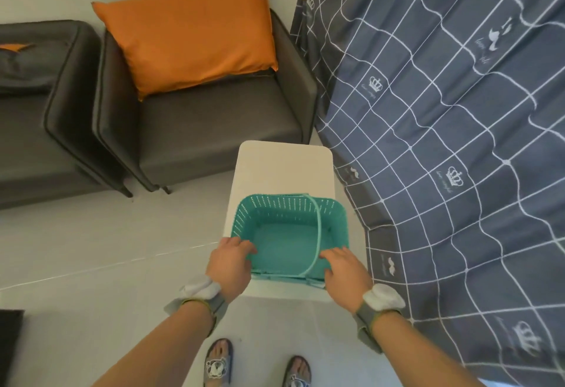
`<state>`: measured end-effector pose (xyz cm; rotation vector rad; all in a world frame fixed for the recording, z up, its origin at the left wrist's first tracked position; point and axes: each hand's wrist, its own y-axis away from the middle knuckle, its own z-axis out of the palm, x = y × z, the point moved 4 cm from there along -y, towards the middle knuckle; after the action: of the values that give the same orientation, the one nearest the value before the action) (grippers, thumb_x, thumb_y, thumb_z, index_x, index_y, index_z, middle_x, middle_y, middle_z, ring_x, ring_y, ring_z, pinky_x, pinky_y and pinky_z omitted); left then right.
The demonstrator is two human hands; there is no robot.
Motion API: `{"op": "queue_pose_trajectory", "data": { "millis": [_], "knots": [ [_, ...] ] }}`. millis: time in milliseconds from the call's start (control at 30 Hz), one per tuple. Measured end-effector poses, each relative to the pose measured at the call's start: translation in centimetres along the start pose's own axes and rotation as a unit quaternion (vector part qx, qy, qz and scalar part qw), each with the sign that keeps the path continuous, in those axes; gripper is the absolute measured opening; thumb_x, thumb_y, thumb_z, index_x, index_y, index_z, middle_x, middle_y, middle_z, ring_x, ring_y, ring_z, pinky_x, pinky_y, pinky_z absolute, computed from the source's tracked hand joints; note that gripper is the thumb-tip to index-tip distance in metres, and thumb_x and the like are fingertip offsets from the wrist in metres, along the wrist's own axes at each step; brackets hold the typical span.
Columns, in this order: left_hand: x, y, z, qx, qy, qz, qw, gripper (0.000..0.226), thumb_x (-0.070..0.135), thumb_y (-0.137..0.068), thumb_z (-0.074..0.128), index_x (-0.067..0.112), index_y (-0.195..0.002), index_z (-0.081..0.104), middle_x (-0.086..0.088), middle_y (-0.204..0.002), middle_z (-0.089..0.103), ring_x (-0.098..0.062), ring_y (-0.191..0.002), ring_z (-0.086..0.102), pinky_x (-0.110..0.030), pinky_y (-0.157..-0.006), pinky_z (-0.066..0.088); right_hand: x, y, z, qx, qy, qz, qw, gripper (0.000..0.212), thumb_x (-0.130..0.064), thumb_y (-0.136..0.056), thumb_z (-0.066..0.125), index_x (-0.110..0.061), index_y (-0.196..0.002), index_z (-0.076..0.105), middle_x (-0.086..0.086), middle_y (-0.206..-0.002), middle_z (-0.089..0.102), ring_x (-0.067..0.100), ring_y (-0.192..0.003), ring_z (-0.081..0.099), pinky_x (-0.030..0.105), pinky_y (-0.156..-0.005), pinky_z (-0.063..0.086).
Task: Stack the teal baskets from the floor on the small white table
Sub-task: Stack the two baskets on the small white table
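Note:
A teal perforated basket point(284, 234) with a thin hoop handle sits on the near half of the small white table point(284, 166). A second teal rim shows just under its near edge, so it looks nested in another basket. My left hand point(230, 264) grips the basket's near left corner, fingers curled over the rim. My right hand point(344, 273) holds the near right rim, fingers over the edge. Both wrists wear grey straps with white cloth.
A dark grey armchair point(214, 124) with an orange cushion point(189, 35) stands behind the table, a second dark seat point(36, 111) to its left. A grey checked bed cover point(452, 142) fills the right side. Pale floor point(107, 264) lies to the left; my sandalled feet point(218, 362) are below.

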<state>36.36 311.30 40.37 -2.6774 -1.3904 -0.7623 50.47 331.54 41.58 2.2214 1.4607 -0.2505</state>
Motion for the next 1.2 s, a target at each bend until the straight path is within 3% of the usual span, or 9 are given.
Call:
{"op": "queue_pose_trajectory", "data": {
  "millis": [200, 300, 400, 500, 700, 800, 867, 1000, 1200],
  "knots": [
    [-2.2, -1.1, 0.9, 0.012, 0.153, -0.158, 0.976, 0.062, 0.008, -0.08, 0.058, 0.026, -0.135, 0.036, -0.013, -0.118, 0.057, -0.033, -0.092, 0.061, -0.034, -0.071, 0.048, 0.7, 1.0, -0.2, 0.064, -0.024, -0.022, 0.997, 0.041, -0.004, -0.086, 0.05, -0.014, -0.125, 0.055, 0.003, -0.132, 0.054, 0.022, -0.126, 0.041, 0.036, -0.113, 0.032],
    [-2.6, -1.7, 1.1, 0.023, 0.194, -0.189, 0.962, 0.061, 0.009, -0.08, 0.057, 0.03, -0.131, 0.032, -0.01, -0.094, 0.069, -0.029, -0.074, 0.063, -0.035, -0.059, 0.05, 3.1, 1.8, 0.0, 0.118, -0.157, 0.148, 0.969, 0.054, -0.015, -0.087, 0.059, -0.018, -0.137, 0.041, 0.002, -0.141, 0.044, 0.024, -0.126, 0.042, 0.036, -0.11, 0.033],
    [-2.8, -1.8, 1.2, 0.015, 0.202, -0.212, 0.956, 0.057, 0.012, -0.081, 0.056, 0.03, -0.131, 0.034, -0.007, -0.086, 0.07, -0.028, -0.071, 0.063, -0.034, -0.058, 0.049, 4.1, 1.8, 2.3, 0.035, -0.458, 0.315, 0.83, 0.056, -0.035, -0.089, 0.059, -0.026, -0.139, 0.035, 0.0, -0.139, 0.046, 0.024, -0.118, 0.051, 0.046, -0.103, 0.042],
    [-2.8, -1.7, 0.9, 0.009, 0.196, -0.213, 0.957, 0.056, 0.012, -0.081, 0.054, 0.03, -0.132, 0.036, -0.006, -0.086, 0.07, -0.03, -0.071, 0.062, -0.035, -0.06, 0.05, 4.0, 1.6, 4.0, 0.018, -0.606, 0.398, 0.688, 0.051, -0.032, -0.09, 0.059, -0.025, -0.135, 0.037, 0.004, -0.131, 0.047, 0.033, -0.114, 0.053, 0.054, -0.098, 0.047],
    [-2.6, -1.5, 0.4, 0.015, 0.195, -0.21, 0.958, 0.057, 0.006, -0.083, 0.051, 0.027, -0.133, 0.038, 0.0, -0.082, 0.063, -0.022, -0.066, 0.058, -0.029, -0.054, 0.043, 4.0, 0.6, 4.6, 0.048, -0.659, 0.414, 0.626, 0.041, -0.006, -0.084, 0.059, -0.014, -0.123, 0.048, 0.017, -0.121, 0.055, 0.043, -0.11, 0.057, 0.044, -0.083, 0.054],
    [-3.1, -1.2, 0.4, 0.018, 0.204, -0.216, 0.955, 0.057, 0.006, -0.082, 0.052, 0.028, -0.133, 0.039, 0.004, -0.079, 0.061, -0.022, -0.066, 0.059, -0.031, -0.057, 0.048, 4.5, 1.0, 4.7, 0.078, -0.637, 0.421, 0.641, 0.054, -0.004, -0.074, 0.068, -0.022, -0.121, 0.049, 0.016, -0.122, 0.052, 0.035, -0.103, 0.059, 0.038, -0.071, 0.054],
    [-3.5, -1.2, 0.7, 0.016, 0.216, -0.222, 0.951, 0.058, 0.006, -0.082, 0.053, 0.031, -0.132, 0.039, 0.004, -0.083, 0.062, -0.023, -0.07, 0.062, -0.037, -0.062, 0.054, 5.3, 1.3, 4.2, 0.129, -0.587, 0.408, 0.687, 0.057, -0.005, -0.068, 0.073, -0.028, -0.116, 0.051, 0.013, -0.126, 0.047, 0.029, -0.099, 0.057, 0.038, -0.07, 0.053],
    [-3.5, -1.3, 1.9, -0.013, 0.213, -0.212, 0.954, 0.064, 0.007, -0.081, 0.056, 0.033, -0.137, 0.037, -0.007, -0.108, 0.068, -0.028, -0.081, 0.064, -0.038, -0.065, 0.054, 6.7, 1.4, 2.2, 0.093, -0.304, 0.387, 0.866, 0.055, -0.012, -0.072, 0.072, -0.025, -0.122, 0.054, 0.015, -0.135, 0.036, 0.036, -0.121, 0.044, 0.039, -0.102, 0.038],
    [-3.1, -1.1, 3.1, -0.017, 0.212, -0.206, 0.955, 0.07, 0.012, -0.08, 0.058, 0.03, -0.142, 0.033, -0.012, -0.121, 0.061, -0.035, -0.097, 0.062, -0.044, -0.079, 0.053, 3.6, -0.6, 2.7, 0.074, -0.305, 0.249, 0.916, 0.047, 0.001, -0.084, 0.051, -0.014, -0.129, 0.053, 0.009, -0.133, 0.053, 0.024, -0.114, 0.058, 0.031, -0.093, 0.044]
  ]
}}
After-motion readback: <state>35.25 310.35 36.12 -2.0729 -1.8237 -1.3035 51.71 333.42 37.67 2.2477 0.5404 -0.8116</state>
